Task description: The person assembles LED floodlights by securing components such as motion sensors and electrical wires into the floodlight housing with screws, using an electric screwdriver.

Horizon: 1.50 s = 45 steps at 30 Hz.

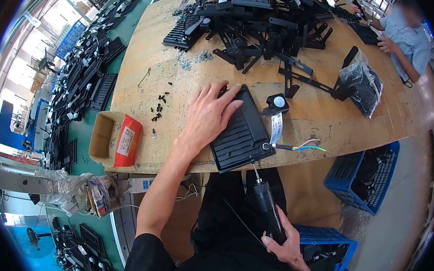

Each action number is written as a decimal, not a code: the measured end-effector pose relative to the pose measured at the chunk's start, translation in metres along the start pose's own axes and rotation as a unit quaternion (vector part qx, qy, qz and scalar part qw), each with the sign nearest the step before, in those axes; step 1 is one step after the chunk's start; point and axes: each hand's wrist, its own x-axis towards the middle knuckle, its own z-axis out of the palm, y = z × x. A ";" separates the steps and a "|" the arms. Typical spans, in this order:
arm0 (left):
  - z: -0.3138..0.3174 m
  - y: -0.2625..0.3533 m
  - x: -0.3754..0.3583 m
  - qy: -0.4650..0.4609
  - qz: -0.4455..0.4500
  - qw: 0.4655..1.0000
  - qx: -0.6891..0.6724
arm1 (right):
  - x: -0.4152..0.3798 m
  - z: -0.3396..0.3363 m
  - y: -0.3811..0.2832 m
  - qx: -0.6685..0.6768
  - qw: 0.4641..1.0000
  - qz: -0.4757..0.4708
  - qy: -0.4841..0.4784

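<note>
A black finned lamp housing (238,149) lies at the table's near edge, ribs facing up. My left hand (209,112) grips its upper left side, fingers bent over the edge and thumb across the top. Below the table edge, my right hand (286,241) is wrapped around a black electric screwdriver (267,203). The screwdriver's bit points up to the housing's near edge, by a small screw. A cable with bare coloured wires (303,146) leaves the housing's right corner, with a white label (276,128) beside it. A small black sensor part with a white dome (278,102) sits just behind.
Several black screws (160,104) lie left of my hand, near a red open box (127,140). Black brackets (263,31) are piled at the back. A plastic bag (364,87) lies right. Blue crates (363,177) stand below. Another person (406,43) works at far right.
</note>
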 end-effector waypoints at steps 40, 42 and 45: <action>-0.003 -0.008 0.012 -0.137 0.129 0.982 -0.034 | 0.023 -0.047 -0.014 0.458 0.848 0.181 -0.195; -0.013 -0.011 0.015 -0.160 0.133 0.977 -0.037 | 0.015 -0.037 -0.027 0.100 0.986 0.019 -0.130; -0.025 -0.013 0.024 -0.204 0.133 0.969 -0.054 | 0.009 -0.046 -0.018 -0.267 0.933 -0.237 -0.052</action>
